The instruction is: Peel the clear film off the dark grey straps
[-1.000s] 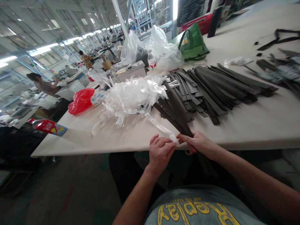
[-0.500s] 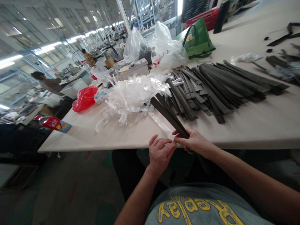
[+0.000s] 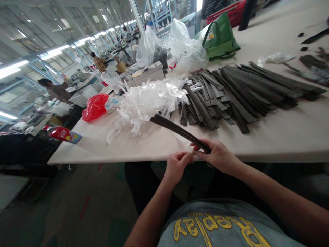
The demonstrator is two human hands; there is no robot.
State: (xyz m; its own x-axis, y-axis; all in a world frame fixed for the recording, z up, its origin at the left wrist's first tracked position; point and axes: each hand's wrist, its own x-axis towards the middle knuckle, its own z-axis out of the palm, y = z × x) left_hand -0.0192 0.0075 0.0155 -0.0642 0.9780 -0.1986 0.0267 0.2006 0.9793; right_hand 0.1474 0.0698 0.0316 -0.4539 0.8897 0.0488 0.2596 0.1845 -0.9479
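Note:
My right hand (image 3: 218,155) is closed around a few dark grey-brown flat strips (image 3: 177,129), which point up and left over the table edge. My left hand (image 3: 179,164) is closed in a pinch, its fingertips meeting those of my right hand. A faint, pale translucent strip (image 3: 183,139) runs up to the fingertips; what exactly the left fingers grip is hidden. Beyond the hands lies a heap of white translucent plastic strips (image 3: 146,101). To its right, many dark strips (image 3: 246,91) are spread in a fanned pile.
The pale table (image 3: 102,152) ends just in front of me. A red-labelled bottle (image 3: 63,133) lies at its left corner, near a red plastic bag (image 3: 95,107). Clear plastic bags (image 3: 183,46) and a green bag (image 3: 222,37) stand behind. A co-worker (image 3: 56,90) is far left.
The dark strips in my right hand have tilted lower and to the left. My left fingers have curled in closer to the pinch. The view has shifted slightly.

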